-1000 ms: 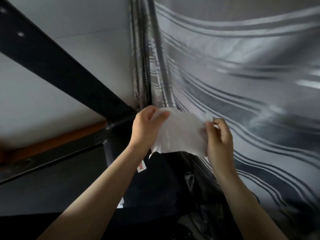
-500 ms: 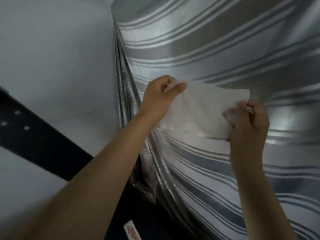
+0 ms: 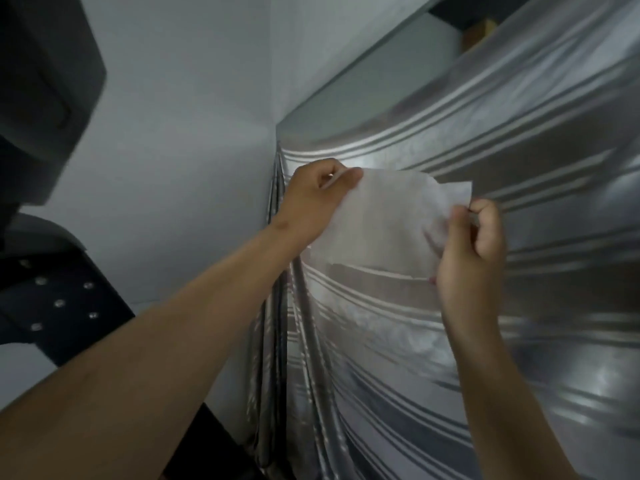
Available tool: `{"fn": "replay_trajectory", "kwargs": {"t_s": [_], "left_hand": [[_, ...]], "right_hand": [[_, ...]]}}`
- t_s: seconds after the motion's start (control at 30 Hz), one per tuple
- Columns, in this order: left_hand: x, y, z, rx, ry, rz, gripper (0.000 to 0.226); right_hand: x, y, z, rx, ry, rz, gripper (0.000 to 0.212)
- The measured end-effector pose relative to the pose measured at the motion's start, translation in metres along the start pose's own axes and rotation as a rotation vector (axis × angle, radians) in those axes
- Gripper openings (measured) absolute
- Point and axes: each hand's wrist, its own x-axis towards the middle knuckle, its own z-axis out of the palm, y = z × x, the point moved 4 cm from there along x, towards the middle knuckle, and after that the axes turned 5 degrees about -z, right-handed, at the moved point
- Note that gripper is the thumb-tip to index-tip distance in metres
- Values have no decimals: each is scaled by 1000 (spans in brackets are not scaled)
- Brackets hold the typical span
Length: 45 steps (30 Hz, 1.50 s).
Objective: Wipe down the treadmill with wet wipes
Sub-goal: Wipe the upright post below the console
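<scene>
2 hands | L hand (image 3: 311, 199) + R hand (image 3: 471, 244) pinch wet wipe (image 3: 384, 223)

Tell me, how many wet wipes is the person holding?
1: a white wet wipe stretched between the left hand and right hand, before the striped curtain. Folded layers could hide another.

left grip (image 3: 311, 199): pinches wipe (image 3: 381, 223) at top-left corner | right grip (image 3: 474, 251): fingers curled, pinches wipe's right edge | wipe: white, spread between both grips, in front of curtain (image 3: 536, 161) | curtain: silver-grey, striped, draped right | wall (image 3: 180, 133): pale, left of curtain | frame (image 3: 59, 306): dark, bolted, lower left
</scene>
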Motion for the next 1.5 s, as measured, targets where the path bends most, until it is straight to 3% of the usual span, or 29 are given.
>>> {"fn": "replay_trajectory", "kwargs": {"t_s": [0.27,0.5,0.8,1.17,1.5], "left_hand": [[15,46,-35,203,105,90,32],[-11,44,-70,464,57,-30,38],[-49,77,-132,637,9,-44,39],[-81,99,-243,876,196,-165,39],[-116,124,-317,918,246,-263,39]], "right_hand": [[23,-39,34,-87,-65,-175,13],[14,-51,53,23,-152,-195,15],[-27,-65,96,200,-326,-38,20],[-81,-79,165,475,-605,137,21],[-125,-118,216,438,-749,130,18]]}}
